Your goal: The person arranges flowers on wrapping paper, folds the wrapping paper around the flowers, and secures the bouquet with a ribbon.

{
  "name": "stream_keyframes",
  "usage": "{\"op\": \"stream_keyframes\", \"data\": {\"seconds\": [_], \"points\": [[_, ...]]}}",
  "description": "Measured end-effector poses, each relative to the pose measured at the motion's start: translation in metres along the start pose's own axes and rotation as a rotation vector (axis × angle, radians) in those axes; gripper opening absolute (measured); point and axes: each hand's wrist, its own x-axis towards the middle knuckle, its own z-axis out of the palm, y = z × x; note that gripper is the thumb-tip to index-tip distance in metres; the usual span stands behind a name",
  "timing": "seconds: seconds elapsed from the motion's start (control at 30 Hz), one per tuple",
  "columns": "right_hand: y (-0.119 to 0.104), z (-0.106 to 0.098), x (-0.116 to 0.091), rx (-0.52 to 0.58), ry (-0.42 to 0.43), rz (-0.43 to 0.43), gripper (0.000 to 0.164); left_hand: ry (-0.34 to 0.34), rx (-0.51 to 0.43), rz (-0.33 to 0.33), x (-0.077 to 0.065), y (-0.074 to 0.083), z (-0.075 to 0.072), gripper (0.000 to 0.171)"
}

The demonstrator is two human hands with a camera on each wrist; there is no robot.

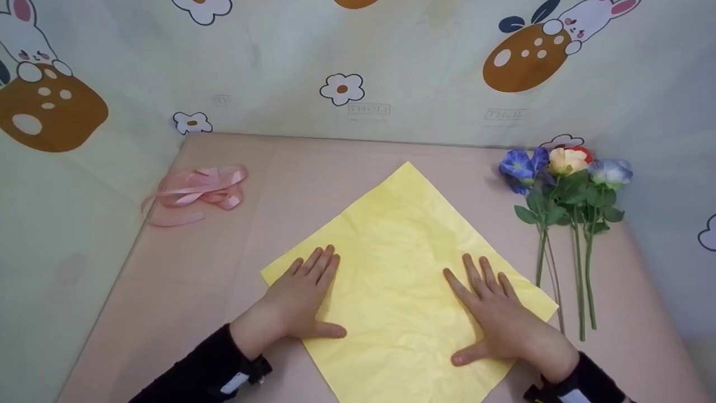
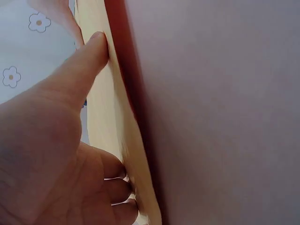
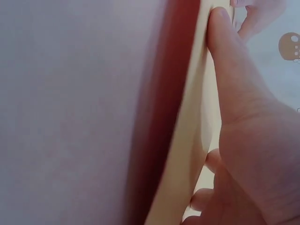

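Observation:
A square sheet of yellow wrapping paper (image 1: pixel 391 268) lies cornerwise on the pink table, one corner pointing away from me. On its left part rests my left hand (image 1: pixel 305 296), fingers straight and thumb stretched toward the middle. My right hand (image 1: pixel 495 316) lies on the right part with its fingers spread. Both wrist views show thumb and fingertips touching the paper, the left hand (image 2: pixel 51 126) at one edge and the right hand (image 3: pixel 248 126) at the other. Neither hand grips anything.
A loose heap of pink ribbon (image 1: pixel 196 190) lies at the back left of the table (image 1: pixel 224 313). Several artificial flowers (image 1: pixel 568 162) with long green stems lie at the right, the paper's right corner close to the stems. A patterned cloth (image 1: pixel 268 67) hangs behind the table.

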Motion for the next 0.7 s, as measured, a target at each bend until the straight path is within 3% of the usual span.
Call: {"op": "stream_keyframes", "data": {"seconds": [0.23,0.37,0.53,0.7], "points": [[-0.002,-0.006,-0.005,0.013,0.013,0.036,0.137,0.03,0.027,0.046,-0.003,-0.001,-0.002,0.133],[-0.001,-0.012,-0.001,0.003,0.05,0.012,0.136,0.058,0.027,0.086,0.002,-0.003,-0.006,0.133],[0.002,-0.012,0.007,0.018,0.032,-0.018,0.133,0.016,0.032,0.088,0.011,-0.008,-0.005,0.135],[0.009,-0.009,0.012,0.016,-0.01,-0.018,0.13,-0.078,0.011,0.07,0.015,-0.01,-0.003,0.137]]}}
